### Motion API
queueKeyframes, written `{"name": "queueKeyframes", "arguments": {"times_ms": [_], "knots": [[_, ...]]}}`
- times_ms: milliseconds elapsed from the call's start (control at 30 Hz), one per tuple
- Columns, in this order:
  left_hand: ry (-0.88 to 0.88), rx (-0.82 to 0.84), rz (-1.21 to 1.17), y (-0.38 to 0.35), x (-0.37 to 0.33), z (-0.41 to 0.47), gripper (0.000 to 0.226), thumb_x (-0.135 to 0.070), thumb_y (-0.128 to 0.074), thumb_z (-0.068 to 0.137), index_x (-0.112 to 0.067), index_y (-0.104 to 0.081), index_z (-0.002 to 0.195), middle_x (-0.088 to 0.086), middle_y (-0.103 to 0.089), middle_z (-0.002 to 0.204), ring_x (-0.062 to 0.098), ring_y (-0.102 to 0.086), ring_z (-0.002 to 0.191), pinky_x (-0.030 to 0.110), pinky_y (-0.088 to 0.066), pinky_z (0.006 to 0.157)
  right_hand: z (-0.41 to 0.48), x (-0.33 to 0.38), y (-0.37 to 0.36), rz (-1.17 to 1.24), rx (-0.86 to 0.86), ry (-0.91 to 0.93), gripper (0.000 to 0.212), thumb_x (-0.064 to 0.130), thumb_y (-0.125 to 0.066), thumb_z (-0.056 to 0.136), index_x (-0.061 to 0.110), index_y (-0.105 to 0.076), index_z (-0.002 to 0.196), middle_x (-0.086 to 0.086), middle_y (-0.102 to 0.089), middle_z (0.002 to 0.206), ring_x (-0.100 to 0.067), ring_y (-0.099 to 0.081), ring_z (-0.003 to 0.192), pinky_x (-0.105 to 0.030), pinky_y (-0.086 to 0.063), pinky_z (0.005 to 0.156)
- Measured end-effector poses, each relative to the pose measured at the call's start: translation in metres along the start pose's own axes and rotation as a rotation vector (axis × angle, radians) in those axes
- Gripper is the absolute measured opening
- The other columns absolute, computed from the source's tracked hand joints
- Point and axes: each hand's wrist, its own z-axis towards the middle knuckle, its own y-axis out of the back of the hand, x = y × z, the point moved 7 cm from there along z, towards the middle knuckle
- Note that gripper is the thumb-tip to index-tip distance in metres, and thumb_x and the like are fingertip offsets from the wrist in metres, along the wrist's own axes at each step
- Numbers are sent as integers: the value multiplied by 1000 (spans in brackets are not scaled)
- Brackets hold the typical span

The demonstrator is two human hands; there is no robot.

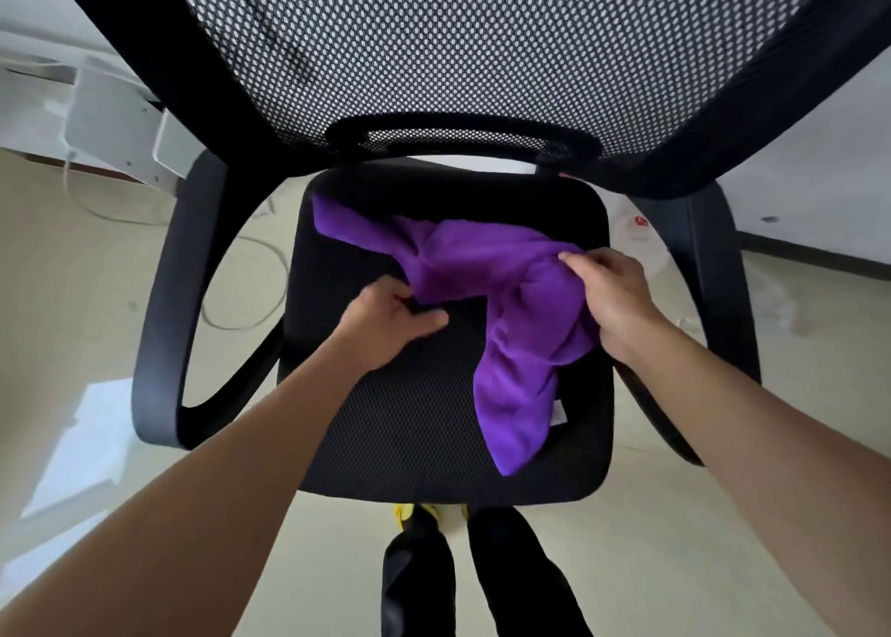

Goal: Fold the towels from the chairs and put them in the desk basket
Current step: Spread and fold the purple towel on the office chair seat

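Black honeycomb mesh is covering the office chair's backrest (458,48), which is looming over the top of the view and leaning toward the camera. 2 curved plastic armrests (164,308) are looping down either side of the padded, fine-weave seat (410,419). A white cable (241,255) is trailing across the pale floor (96,299) at the left, beside a white metal frame (111,120). The person's dark trouser legs (520,578) are standing just in front of the seat.

A purple towel (482,270) is lying crumpled on the seat, soft and matte. 1 end is reaching toward the back left corner and another is draping toward the front edge, where a small white label (559,412) is showing. The right hand (612,294) is gripping a bunched fold at the towel's right side, fingers curled into the cloth. The left hand (385,323) is sitting at the towel's near edge with fingers curled against it and thumb lying out over the seat; whether it is actually pinching any cloth is not clear.
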Motion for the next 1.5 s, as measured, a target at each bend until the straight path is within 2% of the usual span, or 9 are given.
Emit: {"name": "queueKeyframes", "arguments": {"times_ms": [167,267,467,600,833,1067,1300,1400,1500], "knots": [[44,26,389,-12,27,-3,85,-39,-81,68,-21,-40,140,10,-55,123,29,-53,117,47,-42,100,-4,-8,4,64,91,-106,15,13,-61,90,22,-67,79,1,-67,84,-16,-63,83,-27,-50,77],[54,-57,383,-9,28,2,72,-32,-74,78,-19,-39,140,14,-46,130,33,-47,122,47,-41,102,4,-32,22,-397,0,-58,27,17,-54,91,18,-65,114,-8,-66,111,-28,-60,108,-37,-48,92],[-195,-299,758,-2,-8,19,89,-18,-68,80,-30,-14,150,15,-15,154,34,-23,137,47,-33,105,-22,-21,-2,-797,-120,553,70,52,-60,84,16,-41,141,-15,-44,142,-35,-41,129,-52,-40,97],[-209,-225,880,-7,-20,52,80,-24,-65,85,-38,-19,149,14,7,160,34,-1,146,48,-23,112,-22,-71,-29,-984,96,330,80,50,-72,75,18,-39,141,-10,-39,148,-33,-35,136,-53,-43,100],[-381,-148,775,-4,-33,41,26,-20,-54,88,-22,-63,113,-1,-35,151,24,-22,142,43,-25,107,-28,-73,-36,-275,335,14,18,6,-53,71,18,-65,64,6,-57,59,-13,-50,60,-28,-38,60],[-301,-24,1086,0,-1,22,79,-33,-65,82,-35,-22,148,7,-36,137,29,-36,127,42,-33,101,-33,-94,-27,390,299,-578,19,19,-49,91,10,-64,87,-14,-67,84,-27,-63,73,-33,-49,74],[-354,-249,737,-4,-34,35,33,-39,-55,88,-17,-67,109,9,-51,126,30,-41,121,42,-31,100,-1,-62,28,-368,-256,23,26,19,-49,95,8,-66,110,-13,-67,109,-31,-61,103,-26,-37,78],[-94,-168,119,10,-20,36,26,-33,-57,87,-11,-64,76,6,-61,74,27,-58,78,31,-41,67,-7,-31,22,-254,-247,280,31,37,-53,95,16,-63,115,-2,-65,112,-22,-58,109,-27,-40,87],[198,-124,-426,27,-2,30,21,-30,-68,79,-11,-67,71,14,-68,77,31,-65,75,37,-56,69,-16,-8,-16,-518,31,458,56,52,-68,80,27,-54,128,4,-56,128,-14,-50,119,-33,-40,99]]}}
